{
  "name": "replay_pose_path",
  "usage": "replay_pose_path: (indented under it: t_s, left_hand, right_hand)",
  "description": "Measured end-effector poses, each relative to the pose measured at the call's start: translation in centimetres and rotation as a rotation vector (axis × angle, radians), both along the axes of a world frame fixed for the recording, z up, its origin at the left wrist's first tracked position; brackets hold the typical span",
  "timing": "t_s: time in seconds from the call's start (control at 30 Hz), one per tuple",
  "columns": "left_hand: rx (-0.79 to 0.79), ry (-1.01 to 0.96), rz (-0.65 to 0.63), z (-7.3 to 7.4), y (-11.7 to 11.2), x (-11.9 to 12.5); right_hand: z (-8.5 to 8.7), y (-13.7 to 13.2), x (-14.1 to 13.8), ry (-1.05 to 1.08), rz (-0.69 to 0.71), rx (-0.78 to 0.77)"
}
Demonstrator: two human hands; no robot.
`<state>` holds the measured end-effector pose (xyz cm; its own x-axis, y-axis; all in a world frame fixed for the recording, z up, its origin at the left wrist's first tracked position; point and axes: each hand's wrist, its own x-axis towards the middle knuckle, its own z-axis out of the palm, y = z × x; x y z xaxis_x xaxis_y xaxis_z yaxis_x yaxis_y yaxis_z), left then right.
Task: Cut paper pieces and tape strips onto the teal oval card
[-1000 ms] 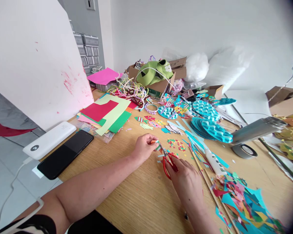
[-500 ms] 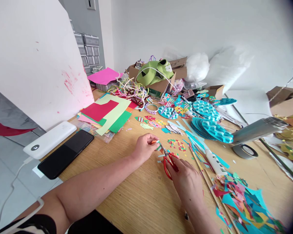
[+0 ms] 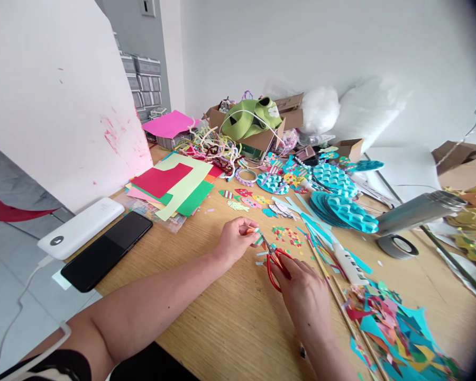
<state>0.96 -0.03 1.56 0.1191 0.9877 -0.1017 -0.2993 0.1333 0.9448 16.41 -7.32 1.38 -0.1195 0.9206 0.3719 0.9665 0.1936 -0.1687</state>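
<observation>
Near the middle of the frame, we hold a small green-and-orange striped paper piece (image 3: pixel 257 238) pinched in the narrow grip of our left hand (image 3: pixel 234 241); our right hand (image 3: pixel 305 288) wraps its grip around red-handled steel scissors (image 3: pixel 272 250), whose tips meet the piece's edge. We judge this piece only partly trimmed. Already cut out, a cluster of patterned paper fish (image 3: pixel 250 202) lies just above centre on the pale wooden surface (image 3: pixel 222 328), and a multicoloured heap of paper scraps (image 3: pixel 404 328) fills the lower right. Coloured paper sheets (image 3: pixel 200 197), left of centre, look largely unused. We can read no brand: the marks on the white plastic bottle (image 3: pixel 351 264), right of centre, and the white power bank (image 3: pixel 81 225), at left, are too small.
</observation>
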Motion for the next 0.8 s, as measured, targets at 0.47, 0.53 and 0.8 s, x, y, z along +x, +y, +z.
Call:
replay_pose_path:
  t_s: [0.47,0.53,0.8]
  left_hand:
    - [-0.048,0.038,0.024,0.24,-0.06,-0.07]
    - [-0.049,0.043,0.025,0.21,-0.07,-0.04]
    - [-0.045,0.060,0.025,0.25,-0.07,0.01]
  right_hand:
    - [-0.12,-0.07,-0.11,0.001,-0.008,-0.013]
    - [-0.14,-0.07,-0.15,-0.011,-0.011,-0.004]
    - [0.11,-0.01,-0.36,-0.042,0.000,0.020]
